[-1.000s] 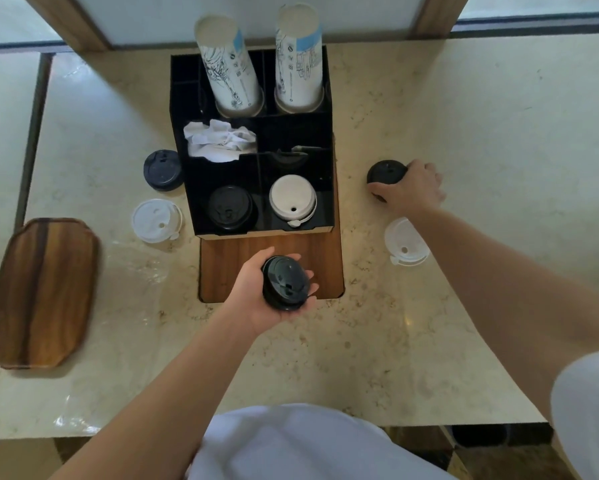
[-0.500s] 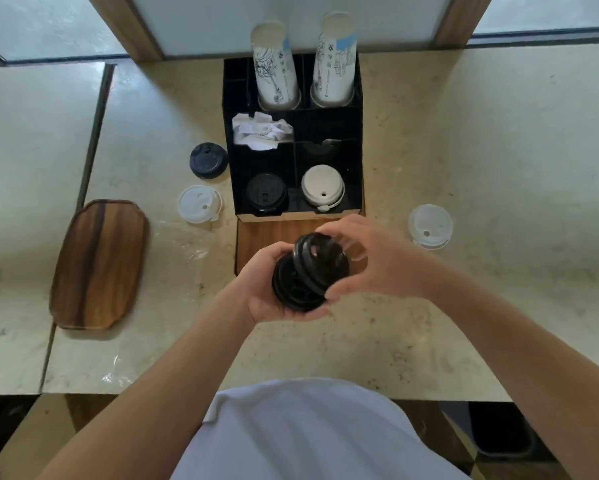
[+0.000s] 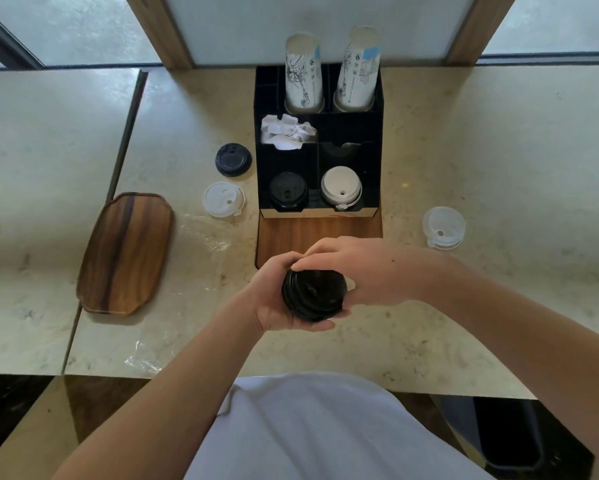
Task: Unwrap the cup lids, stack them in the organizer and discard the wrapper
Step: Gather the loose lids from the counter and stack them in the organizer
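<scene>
Left hand point(image 3: 277, 299) and right hand point(image 3: 367, 271) both gripping black lid stack point(image 3: 313, 294) near counter point(image 3: 499, 161) front edge. Loose lids: two white, one black.

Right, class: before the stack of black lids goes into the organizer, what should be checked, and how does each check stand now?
1. Both hands hold the black lid stack: left hand beneath, right hand over it: ok.
2. Lids seated flush: cannot tell.
3. Black-lid compartment of the organizer has room: cannot tell.
4. Path over the wooden base clear: ok.
5. Loose lids all gathered: not ok; a black lid and two white ones remain on the counter.
</scene>
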The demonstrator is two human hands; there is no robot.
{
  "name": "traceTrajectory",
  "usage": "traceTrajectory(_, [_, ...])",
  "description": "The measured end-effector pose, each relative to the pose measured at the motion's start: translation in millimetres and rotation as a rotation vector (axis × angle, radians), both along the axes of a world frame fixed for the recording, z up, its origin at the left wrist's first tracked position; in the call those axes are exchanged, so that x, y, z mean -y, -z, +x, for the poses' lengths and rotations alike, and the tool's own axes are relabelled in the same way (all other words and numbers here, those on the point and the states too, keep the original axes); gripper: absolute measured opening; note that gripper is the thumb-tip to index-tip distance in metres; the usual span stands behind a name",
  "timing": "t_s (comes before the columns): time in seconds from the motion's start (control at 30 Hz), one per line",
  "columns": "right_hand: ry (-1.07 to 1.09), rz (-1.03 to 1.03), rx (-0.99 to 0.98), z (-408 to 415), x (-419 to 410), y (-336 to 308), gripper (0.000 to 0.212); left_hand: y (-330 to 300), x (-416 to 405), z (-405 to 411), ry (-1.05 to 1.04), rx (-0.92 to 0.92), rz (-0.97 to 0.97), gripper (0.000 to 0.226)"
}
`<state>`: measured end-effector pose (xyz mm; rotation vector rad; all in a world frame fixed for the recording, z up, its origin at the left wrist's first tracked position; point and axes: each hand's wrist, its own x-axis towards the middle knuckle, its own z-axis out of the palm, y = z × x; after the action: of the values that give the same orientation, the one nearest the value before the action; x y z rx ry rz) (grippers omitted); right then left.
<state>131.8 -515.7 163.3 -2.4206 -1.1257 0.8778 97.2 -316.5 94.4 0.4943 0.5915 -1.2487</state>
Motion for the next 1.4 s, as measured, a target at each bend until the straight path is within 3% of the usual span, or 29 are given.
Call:
traceTrajectory(0.33, [-0.050,0.014,0.019,3,-34,4,0.092,-1,-24,-1,-0.075,0.011,-0.078,0.050])
traceTrajectory(0.53, [-0.125,-0.020,0.152,5,-56,7,0.089,0,-39,0,-0.139,-0.015,-0.128,0.043])
traceTrajectory(0.73, [-0.159,-0.064,0.098,25,-77,3,0.090,1,-55,6,-0.246,-0.001,-0.160,0.040])
traceTrajectory(0.93, [0.069,-0.049,-0.070,75,-107,18,0.071,13,-83,24,-0.451,-0.009,-0.076,0.044])
traceTrajectory(1.07, [0.127,-0.121,0.036,120,-133,36,0.055,28,-107,34,-0.597,-0.031,-0.045,0.047])
traceTrajectory(1.2, [0.288,0.100,0.062,163,-174,51,0.041,39,-120,40,-0.680,-0.056,-0.035,0.043])
traceTrajectory(1.3, [0.337,0.084,0.089,199,-209,71,0.045,47,-126,40,-0.730,-0.091,-0.040,0.044])
traceTrajectory(1.4, [0.260,-0.130,0.196,231,-235,98,0.055,57,-128,42,-0.745,-0.131,-0.021,0.046])
